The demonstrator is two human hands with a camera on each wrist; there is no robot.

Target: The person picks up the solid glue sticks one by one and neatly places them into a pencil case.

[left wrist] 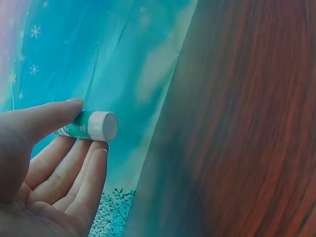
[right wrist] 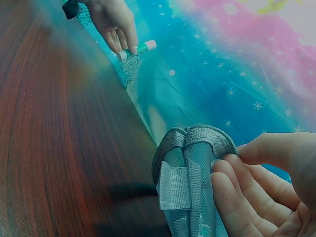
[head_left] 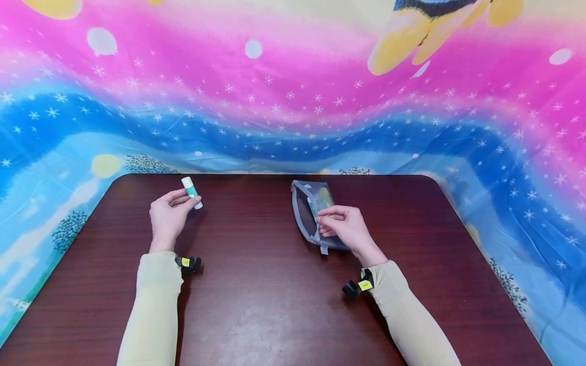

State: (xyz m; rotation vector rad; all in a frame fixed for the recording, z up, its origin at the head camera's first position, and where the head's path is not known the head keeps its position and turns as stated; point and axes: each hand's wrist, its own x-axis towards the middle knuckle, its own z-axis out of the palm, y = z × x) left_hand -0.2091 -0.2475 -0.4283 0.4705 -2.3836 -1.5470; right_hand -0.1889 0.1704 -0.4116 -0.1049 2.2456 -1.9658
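Between the thumb and fingers of my left hand [head_left: 168, 216] a white glue stick [head_left: 192, 192] with a green label is pinched, raised over the table's far left part. The left wrist view shows the glue stick's [left wrist: 102, 126] white end pointing toward the camera. My right hand [head_left: 345, 226] pinches the zippered edge of a grey mesh pouch [head_left: 299, 216], whose mouth gapes toward the left. In the right wrist view the pouch [right wrist: 197, 173] shows its fabric tab [right wrist: 175, 186] and grey trim, with the thumb and fingertips at the rim. Something green and yellow shows through the mesh.
A dark red-brown wooden table [head_left: 256, 284] lies under both hands. Behind and beside it hangs a colourful cloth [head_left: 293, 101] with snowflakes, in pink and blue. Each wrist wears a small black camera [head_left: 188, 263] with a yellow label.
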